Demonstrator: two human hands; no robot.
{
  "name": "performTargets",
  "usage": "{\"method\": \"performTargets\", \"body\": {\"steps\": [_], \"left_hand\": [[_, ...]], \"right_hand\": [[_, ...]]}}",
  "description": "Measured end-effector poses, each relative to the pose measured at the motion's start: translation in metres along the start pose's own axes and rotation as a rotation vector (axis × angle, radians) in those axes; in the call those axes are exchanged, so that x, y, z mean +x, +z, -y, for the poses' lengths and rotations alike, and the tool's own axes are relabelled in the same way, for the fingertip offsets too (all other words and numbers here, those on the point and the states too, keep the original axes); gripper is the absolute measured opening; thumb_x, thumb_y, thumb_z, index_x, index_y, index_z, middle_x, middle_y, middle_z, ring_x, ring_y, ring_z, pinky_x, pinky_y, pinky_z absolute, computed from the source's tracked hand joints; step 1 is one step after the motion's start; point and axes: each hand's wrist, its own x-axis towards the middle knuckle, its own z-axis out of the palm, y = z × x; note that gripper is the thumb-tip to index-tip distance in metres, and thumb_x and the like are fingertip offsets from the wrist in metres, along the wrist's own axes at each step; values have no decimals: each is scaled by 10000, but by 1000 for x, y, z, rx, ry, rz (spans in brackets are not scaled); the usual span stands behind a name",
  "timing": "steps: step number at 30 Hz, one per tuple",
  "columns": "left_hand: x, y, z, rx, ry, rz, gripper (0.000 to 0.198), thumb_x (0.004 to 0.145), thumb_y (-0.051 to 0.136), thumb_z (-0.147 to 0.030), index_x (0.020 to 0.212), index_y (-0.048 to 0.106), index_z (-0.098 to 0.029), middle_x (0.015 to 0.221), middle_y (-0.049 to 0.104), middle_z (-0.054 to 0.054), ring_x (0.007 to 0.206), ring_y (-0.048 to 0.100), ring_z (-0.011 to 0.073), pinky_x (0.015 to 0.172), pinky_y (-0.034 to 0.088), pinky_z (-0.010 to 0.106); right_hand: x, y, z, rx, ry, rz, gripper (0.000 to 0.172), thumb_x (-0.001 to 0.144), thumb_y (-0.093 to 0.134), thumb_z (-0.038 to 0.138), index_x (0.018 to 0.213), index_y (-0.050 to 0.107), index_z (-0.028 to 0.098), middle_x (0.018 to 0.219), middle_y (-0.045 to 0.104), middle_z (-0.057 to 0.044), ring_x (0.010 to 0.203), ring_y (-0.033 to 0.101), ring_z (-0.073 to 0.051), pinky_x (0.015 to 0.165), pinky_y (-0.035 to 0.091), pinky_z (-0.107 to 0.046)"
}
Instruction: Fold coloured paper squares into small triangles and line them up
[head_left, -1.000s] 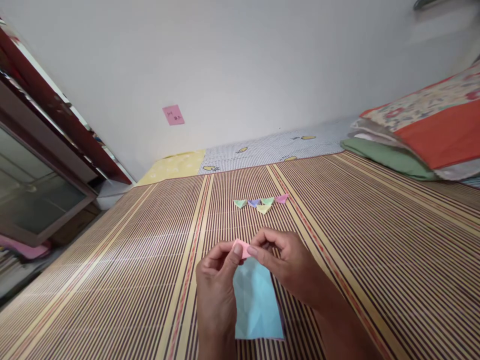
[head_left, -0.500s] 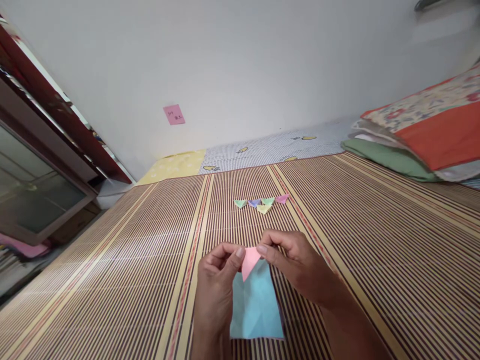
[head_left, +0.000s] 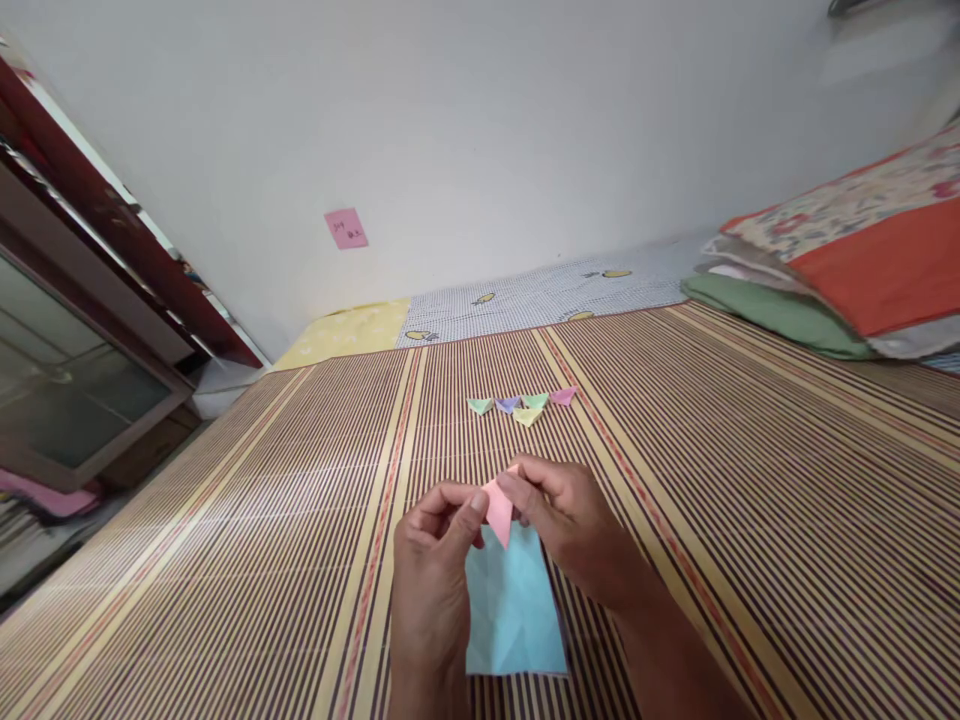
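Note:
A small piece of folded pink paper (head_left: 499,516) is pinched between my two hands, its point hanging downward. My left hand (head_left: 436,560) grips its left edge between thumb and fingers. With thumb and fingertips my right hand (head_left: 564,515) presses on its upper right part, covering that corner. Below them a light blue sheet of paper (head_left: 516,610) lies on the striped mat (head_left: 300,560), its top partly hidden by the hands. Farther off sit several small folded paper pieces: green (head_left: 481,406), purple (head_left: 508,405), yellow (head_left: 528,416) and pink (head_left: 564,397).
Folded bedding (head_left: 870,270) in orange, floral and green is stacked at the right. A pink note (head_left: 346,229) is stuck on the white wall (head_left: 487,120). Patterned cloth (head_left: 517,290) runs along the mat's far edge. A glass-fronted cabinet (head_left: 67,370) stands at the left.
My right hand has shifted slightly left, its thumb now over the pink paper's upper right part. The paper looks narrower and its point has swung to the right. My left hand has barely moved.

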Motion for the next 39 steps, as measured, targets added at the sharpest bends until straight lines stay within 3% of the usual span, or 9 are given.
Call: {"method": "performTargets", "body": {"steps": [3,6,12,19,27,31,36,39], "left_hand": [[2,2,1,-133,17,-133,238,696,862,-328,645,700,-160,597,542,-27,602,473,108,605,420,214],[3,5,3,-285,-15,-174,257,638,900,-299,632,690,-152,581,547,-31,585,484,93,593,436,194],[3,4,4,-456,-124,-77,218,686,891,-263,680,699,-159,562,565,-29,551,510,90,565,471,189],[4,5,1,-498,-155,35,203,729,890,-283,757,760,-129,609,618,-15,541,528,48,538,469,110],[4,10,-2,-508,-125,13,172,684,911,-211,791,795,-142,645,667,4,564,573,66,577,517,131],[4,10,-2,-521,-147,43,151,711,894,-211,800,792,-145,649,672,8,581,590,70,604,527,142],[2,10,-1,-456,-95,39,165,726,879,-238,794,777,-128,668,692,25,599,591,76,610,511,145],[1,10,-1,-426,-68,23,161,742,863,-250,788,767,-128,657,682,20,594,576,76,609,498,149]], "right_hand": [[1,4,-2,60,17,95,246,927,620,284,701,587,190,667,520,33,635,463,-129,577,339,-269],[1,7,-4,24,16,122,234,916,623,245,694,582,185,659,517,36,638,458,-128,583,333,-271],[-1,3,-7,-40,3,122,302,941,598,248,658,507,195,614,428,61,587,396,-116,552,292,-275],[0,-11,-6,120,-24,13,120,943,635,241,836,657,194,750,612,31,704,545,-126,652,419,-261],[0,-6,-4,161,-51,19,81,941,643,209,894,709,210,829,698,8,795,633,-147,734,477,-275],[0,-4,1,107,-47,-6,137,956,591,200,874,701,205,794,697,4,754,643,-150,699,486,-281],[-1,-1,7,-65,-196,-126,114,897,606,128,869,696,192,763,666,20,686,606,-123,645,465,-253],[-1,-1,8,-104,-232,-127,120,870,612,97,851,686,189,746,631,30,662,569,-112,615,444,-242]]}}
